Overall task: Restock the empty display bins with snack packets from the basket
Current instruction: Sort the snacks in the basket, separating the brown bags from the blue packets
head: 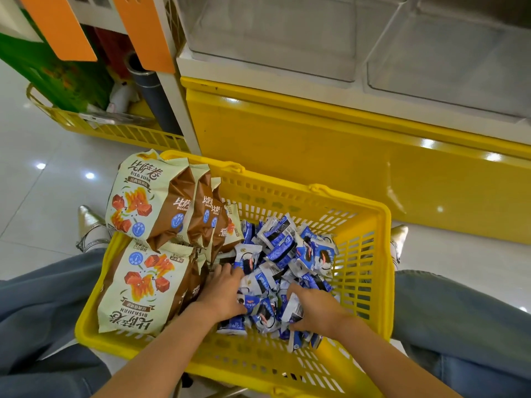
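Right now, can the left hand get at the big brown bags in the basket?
Probably yes: the left hand sits among the blue packets right beside the brown bags, and nothing lies between them.

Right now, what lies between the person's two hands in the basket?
In the head view, loose blue-and-white packets fill the gap between the left hand and the right hand, inside the yellow basket; no bare basket floor shows there.

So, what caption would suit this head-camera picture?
Left hand and right hand dig into blue snack packets in a yellow basket below empty clear bins.
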`<act>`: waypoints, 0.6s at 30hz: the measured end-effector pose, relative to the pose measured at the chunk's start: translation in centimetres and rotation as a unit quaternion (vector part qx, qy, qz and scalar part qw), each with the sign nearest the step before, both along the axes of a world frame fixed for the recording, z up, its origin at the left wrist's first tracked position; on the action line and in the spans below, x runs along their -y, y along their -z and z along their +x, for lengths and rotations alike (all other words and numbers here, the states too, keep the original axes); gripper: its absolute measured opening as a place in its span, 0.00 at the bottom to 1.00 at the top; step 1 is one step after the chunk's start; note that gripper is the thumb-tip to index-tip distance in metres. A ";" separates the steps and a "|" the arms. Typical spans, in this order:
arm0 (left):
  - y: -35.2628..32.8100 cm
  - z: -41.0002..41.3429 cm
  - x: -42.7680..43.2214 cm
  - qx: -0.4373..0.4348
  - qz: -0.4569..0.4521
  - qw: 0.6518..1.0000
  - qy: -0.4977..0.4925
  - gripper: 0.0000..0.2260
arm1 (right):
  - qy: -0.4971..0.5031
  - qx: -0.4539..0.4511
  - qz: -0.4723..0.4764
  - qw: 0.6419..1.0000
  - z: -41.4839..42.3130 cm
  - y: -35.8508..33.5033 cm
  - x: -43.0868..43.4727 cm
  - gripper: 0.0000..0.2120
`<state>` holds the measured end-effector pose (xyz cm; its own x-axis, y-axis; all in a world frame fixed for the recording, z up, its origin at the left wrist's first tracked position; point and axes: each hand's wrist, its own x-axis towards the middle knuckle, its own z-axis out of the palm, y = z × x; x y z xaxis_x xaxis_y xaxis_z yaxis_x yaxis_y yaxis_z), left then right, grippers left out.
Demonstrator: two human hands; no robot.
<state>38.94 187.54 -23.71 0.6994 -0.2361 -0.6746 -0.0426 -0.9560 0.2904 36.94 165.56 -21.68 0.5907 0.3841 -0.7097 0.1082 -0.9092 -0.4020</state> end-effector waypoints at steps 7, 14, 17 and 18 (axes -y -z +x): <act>-2.6 -0.8 0.4 0.021 -0.084 0.995 -0.039 0.29 | 0.118 0.062 0.056 0.989 1.0 -3.7 1.5 0.23; -7.0 4.6 5.5 0.077 -0.305 0.925 -0.213 0.20 | 0.342 0.233 0.101 0.905 6.2 -7.3 3.8 0.31; -6.3 7.0 8.9 0.030 -0.311 0.926 -0.210 0.23 | 0.414 0.187 0.111 0.884 8.1 -6.3 4.7 0.34; -6.0 7.5 9.8 0.011 -0.306 0.929 -0.207 0.24 | 0.433 0.176 0.108 0.877 8.4 -5.9 4.9 0.34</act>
